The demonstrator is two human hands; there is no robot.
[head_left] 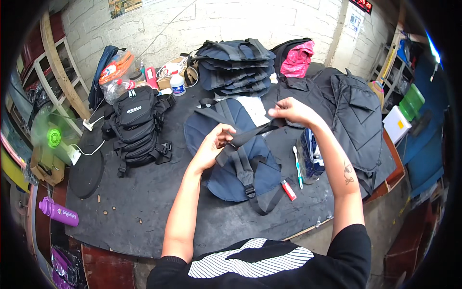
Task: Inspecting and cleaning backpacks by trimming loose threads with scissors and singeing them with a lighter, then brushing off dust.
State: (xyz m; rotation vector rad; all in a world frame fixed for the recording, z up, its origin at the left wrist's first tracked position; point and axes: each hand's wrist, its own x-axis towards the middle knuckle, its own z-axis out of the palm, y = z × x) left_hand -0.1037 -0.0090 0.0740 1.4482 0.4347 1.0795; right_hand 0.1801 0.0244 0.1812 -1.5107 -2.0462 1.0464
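Note:
A dark blue rounded backpack panel (pixel 226 183) lies on the table in front of me, with padded shoulder straps and a black buckle (pixel 249 190) on it. Above it, a black webbing strap (pixel 252 136) runs stretched between my hands. My left hand (pixel 211 148) has its fingers curled round the strap's left part. At the other end, my right hand (pixel 292 111) pinches the strap between thumb and fingers, raised a little higher. A loose strap tail (pixel 267 207) loops off the panel's near edge.
Stacked blue panels (pixel 236 67) stand behind, with a black backpack (pixel 137 125) at left and black padded pieces (pixel 356 120) at right. Near my right forearm lie a toothbrush (pixel 297 166), a red lighter (pixel 288 190) and a clear container (pixel 312 156). A green fan (pixel 54 138) spins at far left.

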